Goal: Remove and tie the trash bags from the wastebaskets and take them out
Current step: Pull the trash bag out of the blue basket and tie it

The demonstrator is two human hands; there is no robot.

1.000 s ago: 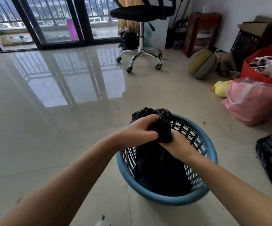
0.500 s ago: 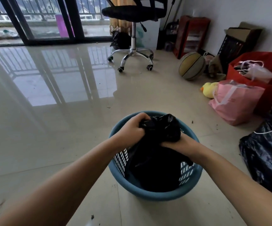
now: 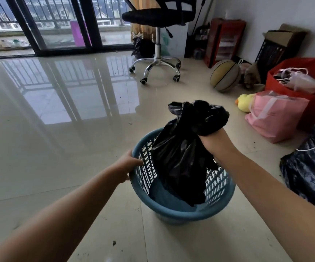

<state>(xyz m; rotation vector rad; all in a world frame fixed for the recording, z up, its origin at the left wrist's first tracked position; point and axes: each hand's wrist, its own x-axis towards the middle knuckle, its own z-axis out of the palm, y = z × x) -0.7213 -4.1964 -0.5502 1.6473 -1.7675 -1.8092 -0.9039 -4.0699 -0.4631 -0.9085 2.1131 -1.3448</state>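
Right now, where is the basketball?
The basketball lies on the floor at upper right, between the office chair and the red bin.

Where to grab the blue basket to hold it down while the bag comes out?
Grip the basket by its rolled top rim, from the side away from the bag. The rim is thick, continuous and open all round; the slotted wall below looks flimsier. The bag hangs toward the right, lifted by the right hand, so the left rim is free; the left hand already holds there.
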